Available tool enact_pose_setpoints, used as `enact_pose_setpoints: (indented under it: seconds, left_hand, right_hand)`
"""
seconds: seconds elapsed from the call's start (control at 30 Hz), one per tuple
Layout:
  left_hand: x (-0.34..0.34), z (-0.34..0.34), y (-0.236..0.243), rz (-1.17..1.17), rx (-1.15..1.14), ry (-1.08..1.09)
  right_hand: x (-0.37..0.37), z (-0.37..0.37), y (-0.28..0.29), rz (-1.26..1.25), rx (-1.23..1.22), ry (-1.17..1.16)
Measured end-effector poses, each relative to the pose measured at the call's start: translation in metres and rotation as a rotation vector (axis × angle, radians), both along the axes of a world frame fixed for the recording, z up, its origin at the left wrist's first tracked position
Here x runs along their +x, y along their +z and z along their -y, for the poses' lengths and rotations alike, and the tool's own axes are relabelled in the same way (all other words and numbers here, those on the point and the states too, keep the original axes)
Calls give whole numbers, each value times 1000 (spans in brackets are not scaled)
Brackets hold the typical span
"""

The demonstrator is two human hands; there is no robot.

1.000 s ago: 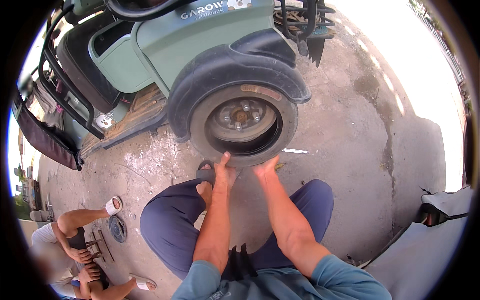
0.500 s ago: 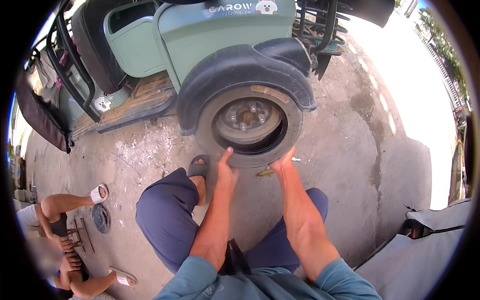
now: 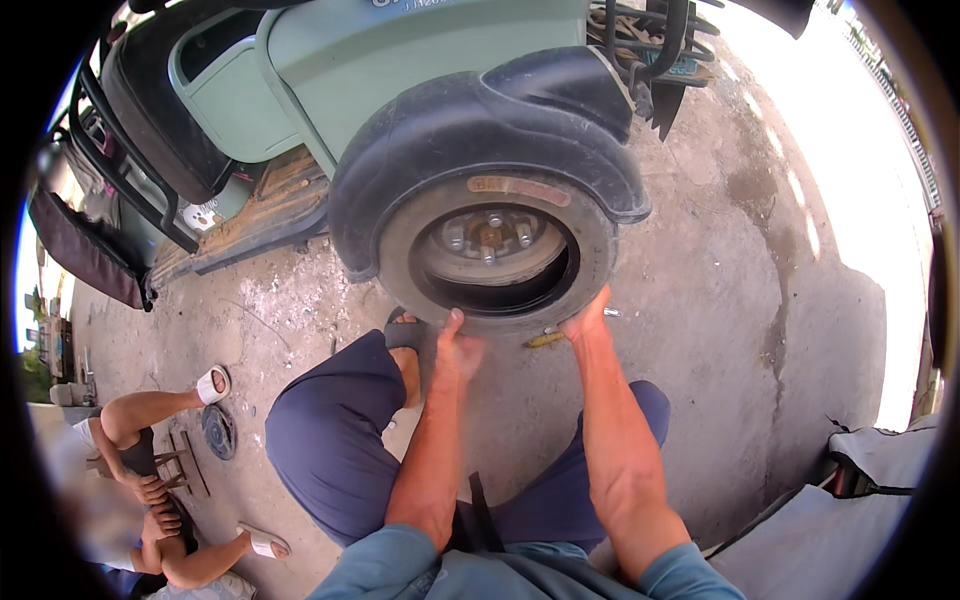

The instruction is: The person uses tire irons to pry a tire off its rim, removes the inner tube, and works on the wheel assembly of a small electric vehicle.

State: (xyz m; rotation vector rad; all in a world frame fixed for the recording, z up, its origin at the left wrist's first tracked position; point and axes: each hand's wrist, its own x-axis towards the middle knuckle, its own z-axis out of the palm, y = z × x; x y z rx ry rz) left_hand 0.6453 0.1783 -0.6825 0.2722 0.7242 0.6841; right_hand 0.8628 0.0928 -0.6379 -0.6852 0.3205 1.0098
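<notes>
A worn black tyre (image 3: 400,285) stands upright under the black fender (image 3: 480,120) of a pale green vehicle (image 3: 420,40). Through its open middle shows a wheel hub (image 3: 491,238) with several silver studs and a rusty centre. My left hand (image 3: 460,348) holds the tyre's lower left edge, thumb up against the sidewall and fingers partly hidden beneath. On the lower right edge, my right hand (image 3: 588,316) grips the tread, its fingers mostly hidden behind the rubber. A faded reddish patch (image 3: 520,190) marks the upper sidewall.
Behind the tyre's lower edge, a yellowish object (image 3: 545,340) and a small silvery piece (image 3: 611,312) lie on the concrete. At left sits another person (image 3: 150,490), near a round black disc (image 3: 218,432). A grey cover (image 3: 850,540) fills the lower right.
The tyre and fender look larger in view, and the reddish patch has shifted slightly left, as if the tyre turned a little. Both hands keep hold of its lower edge.
</notes>
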Motion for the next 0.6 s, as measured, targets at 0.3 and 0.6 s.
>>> enact_pose_setpoints:
  seconds: [0.3,0.6]
  left_hand:
    - [19,-33,4,10,129,171]
    - [-1,5,56,-100,98,169]
  right_hand:
    - [12,-6,-8,77,53,57]
    - [-7,6,33,40,-35,-19]
